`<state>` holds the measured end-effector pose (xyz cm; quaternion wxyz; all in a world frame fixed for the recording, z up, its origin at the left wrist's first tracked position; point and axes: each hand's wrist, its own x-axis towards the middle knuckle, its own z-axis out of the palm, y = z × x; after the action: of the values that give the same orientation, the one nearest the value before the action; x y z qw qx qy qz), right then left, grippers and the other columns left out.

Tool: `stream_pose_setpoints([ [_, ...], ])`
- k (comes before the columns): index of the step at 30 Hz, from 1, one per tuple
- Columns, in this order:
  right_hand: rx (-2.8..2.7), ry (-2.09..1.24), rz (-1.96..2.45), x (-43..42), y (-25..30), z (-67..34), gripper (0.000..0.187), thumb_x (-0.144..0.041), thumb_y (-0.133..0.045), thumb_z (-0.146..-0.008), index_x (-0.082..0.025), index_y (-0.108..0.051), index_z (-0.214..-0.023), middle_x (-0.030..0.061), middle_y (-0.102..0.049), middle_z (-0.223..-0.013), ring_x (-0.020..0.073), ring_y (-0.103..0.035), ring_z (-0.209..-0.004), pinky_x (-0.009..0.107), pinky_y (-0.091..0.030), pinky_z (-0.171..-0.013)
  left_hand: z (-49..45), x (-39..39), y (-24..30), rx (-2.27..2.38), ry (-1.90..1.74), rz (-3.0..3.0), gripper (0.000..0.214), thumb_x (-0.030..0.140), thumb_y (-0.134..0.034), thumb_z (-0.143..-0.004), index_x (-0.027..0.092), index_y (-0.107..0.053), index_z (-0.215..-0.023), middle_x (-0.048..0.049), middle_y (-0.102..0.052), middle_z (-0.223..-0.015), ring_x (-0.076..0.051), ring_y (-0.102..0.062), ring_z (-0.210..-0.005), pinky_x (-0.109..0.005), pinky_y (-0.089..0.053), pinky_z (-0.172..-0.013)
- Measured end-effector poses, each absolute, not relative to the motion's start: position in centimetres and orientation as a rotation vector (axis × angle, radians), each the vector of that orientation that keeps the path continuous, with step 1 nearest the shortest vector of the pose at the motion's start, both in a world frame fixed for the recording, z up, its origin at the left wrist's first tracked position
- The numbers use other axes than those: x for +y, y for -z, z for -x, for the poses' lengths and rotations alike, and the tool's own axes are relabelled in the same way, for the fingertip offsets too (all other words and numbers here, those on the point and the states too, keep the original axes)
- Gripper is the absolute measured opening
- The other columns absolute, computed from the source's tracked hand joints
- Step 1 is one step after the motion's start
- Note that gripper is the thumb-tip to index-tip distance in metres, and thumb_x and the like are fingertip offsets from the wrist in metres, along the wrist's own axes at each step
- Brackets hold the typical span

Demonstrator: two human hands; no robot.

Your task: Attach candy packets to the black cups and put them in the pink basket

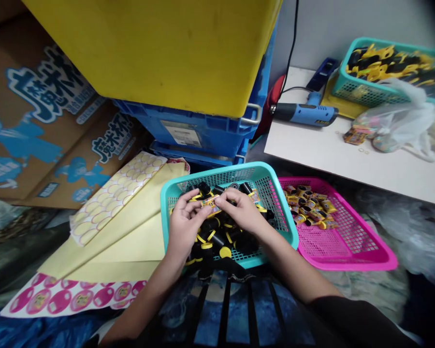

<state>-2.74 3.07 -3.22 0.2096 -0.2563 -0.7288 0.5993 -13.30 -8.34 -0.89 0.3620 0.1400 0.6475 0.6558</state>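
Both my hands meet over a teal basket (284, 212) that sits against my lap. Between the fingertips is a small printed label (212, 203), yellow with pink. My left hand (184, 220) grips it from the left, thumb on top. From the right, my right hand (243, 209) pinches its edge between thumb and forefinger. Whether a canister is inside the label is hidden by the fingers. Below, small black canisters (217, 239) with yellow lids fill the basket, and a round yellow lid (225, 252) shows near the front.
A pink basket (348, 261) at my right holds several label-wrapped canisters (313, 208). On the white table (304, 150) lie a blue heat gun (308, 113), a plastic bag (402, 116) and another teal basket (371, 92). Stacked blue crates (217, 130), sticker sheets (112, 256) and cartons (58, 159) stand left.
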Motion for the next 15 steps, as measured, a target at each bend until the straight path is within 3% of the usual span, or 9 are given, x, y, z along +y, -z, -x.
stream_pose_setpoints([
  [2, -2.114, -1.606, 0.665, 3.4, 2.8, 2.9, 0.042, -0.048, -0.053, -0.089, -0.014, -0.057, -0.065, 0.0012, -0.049, -0.070, 0.0118, -0.047, -0.071, 0.026, -0.037, -0.072, 13.7, -8.2, 0.8, 1.671, -1.656, -0.420, 0.058, 0.024, -0.080, -0.064, 0.019, -0.058, -0.117, 0.0038, -0.068, -0.070, -0.011, -0.065, -0.066, -0.023, -0.053, -0.069],
  [4, -2.111, -1.633, 0.647, 3.6, 2.7, 2.9, 0.044, -0.050, -0.046, -0.091, -0.014, -0.055, -0.067, 0.0022, -0.049, -0.072, 0.0129, -0.047, -0.073, 0.026, -0.038, -0.073, 14.0, -8.1, 0.9, 1.713, -1.664, -0.473, 0.052, 0.024, -0.079, -0.064, 0.019, -0.062, -0.113, 0.0035, -0.068, -0.069, -0.011, -0.066, -0.066, -0.023, -0.054, -0.068],
  [7, -1.810, -1.928, 0.660, 3.9, 2.7, 2.4, 0.033, -0.046, -0.040, -0.090, -0.017, -0.056, -0.091, 0.0036, -0.054, -0.089, 0.0140, -0.050, -0.079, 0.026, -0.042, -0.072, 14.4, -8.3, 1.1, 1.855, -1.659, -0.510, 0.031, 0.030, -0.078, -0.068, 0.016, -0.070, -0.095, -0.0026, -0.073, -0.078, -0.015, -0.068, -0.072, -0.028, -0.056, -0.070],
  [9, -1.533, -2.127, 0.669, 4.2, 2.6, 1.7, 0.029, -0.037, -0.047, -0.083, -0.021, -0.051, -0.106, 0.0030, -0.054, -0.097, 0.0133, -0.052, -0.080, 0.025, -0.045, -0.070, 14.5, -8.5, 1.0, 1.925, -1.636, -0.505, 0.027, 0.034, -0.076, -0.070, 0.015, -0.073, -0.089, -0.0056, -0.076, -0.083, -0.018, -0.070, -0.074, -0.031, -0.058, -0.072],
  [12, -1.378, -2.194, 0.693, 4.7, 2.1, 0.5, 0.040, -0.029, -0.061, -0.076, -0.023, -0.050, -0.114, 0.0029, -0.056, -0.105, 0.0133, -0.056, -0.089, 0.025, -0.050, -0.080, 14.8, -8.9, 0.9, 1.945, -1.597, -0.553, 0.023, 0.034, -0.074, -0.072, 0.017, -0.076, -0.088, -0.0055, -0.077, -0.089, -0.020, -0.071, -0.081, -0.034, -0.058, -0.079],
  [15, -1.376, -2.214, 0.671, 5.3, 1.6, -0.2, 0.042, -0.035, -0.071, -0.076, -0.023, -0.056, -0.114, 0.0027, -0.059, -0.101, 0.0127, -0.059, -0.089, 0.027, -0.052, -0.082, 15.0, -9.0, 1.0, 1.922, -1.572, -0.657, 0.020, 0.032, -0.072, -0.074, 0.020, -0.077, -0.089, -0.0042, -0.077, -0.092, -0.021, -0.071, -0.087, -0.034, -0.058, -0.084],
])
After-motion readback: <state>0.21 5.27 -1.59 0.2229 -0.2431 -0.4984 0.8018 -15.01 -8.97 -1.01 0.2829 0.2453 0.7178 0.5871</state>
